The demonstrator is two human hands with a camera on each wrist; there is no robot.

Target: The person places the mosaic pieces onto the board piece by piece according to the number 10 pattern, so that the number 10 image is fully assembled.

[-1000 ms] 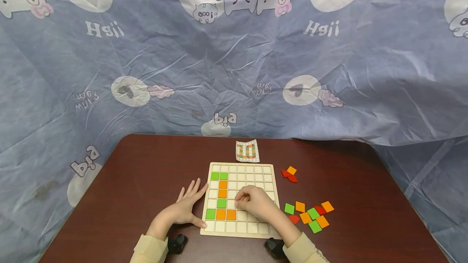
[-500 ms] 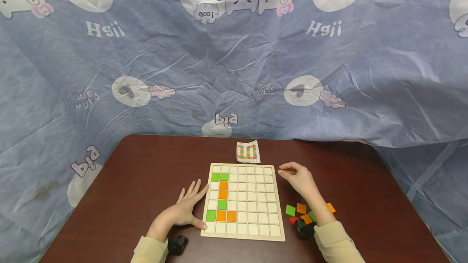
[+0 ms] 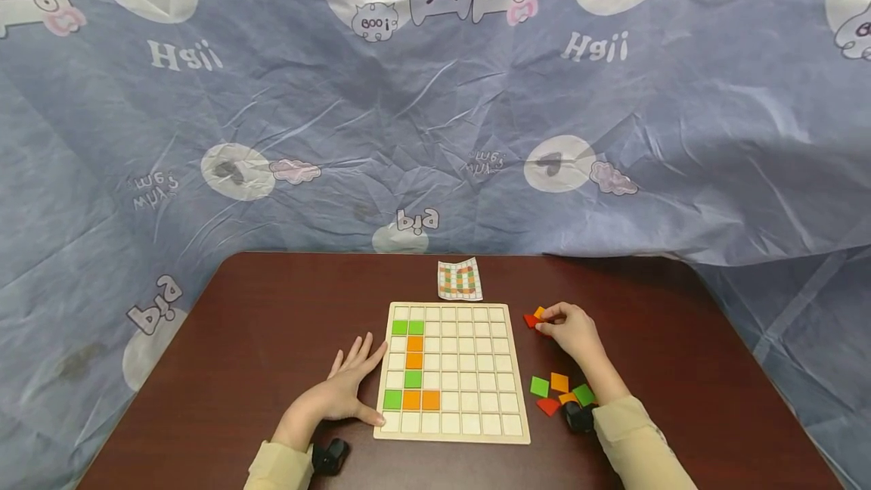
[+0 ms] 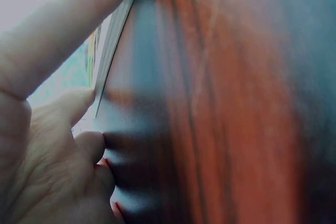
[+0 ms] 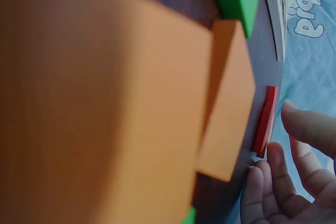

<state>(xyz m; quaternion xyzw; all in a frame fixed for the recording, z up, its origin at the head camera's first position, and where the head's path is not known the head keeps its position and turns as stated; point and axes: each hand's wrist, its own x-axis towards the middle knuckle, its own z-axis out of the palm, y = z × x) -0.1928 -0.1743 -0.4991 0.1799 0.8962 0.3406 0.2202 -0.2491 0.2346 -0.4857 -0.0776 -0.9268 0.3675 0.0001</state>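
Note:
A wooden grid board (image 3: 476,441) lies at the table's middle, with several green squares (image 3: 400,327) and orange squares (image 3: 431,400) in its left columns. My left hand (image 3: 340,392) rests along its left edge, fingers spread and thumb on the near-left corner; the left wrist view has the thumb (image 4: 52,30) beside the board's side. Right of the board's far corner, my right hand (image 3: 571,330) reaches over a red piece (image 3: 530,320) and an orange square (image 3: 540,312). In the right wrist view, thumb and fingers stand apart beside a red piece (image 5: 266,121).
Nearer on the right lie loose tiles, among them a green square (image 3: 540,387), an orange square (image 3: 559,382) and a red rounded piece (image 3: 547,406). A printed pattern card (image 3: 459,280) lies beyond the board. A patterned cloth (image 3: 340,97) hangs behind the table.
My right hand has gone from over the board to the far-right red and orange pieces, lately shifting slightly right. The left hand has stayed at the board's edge.

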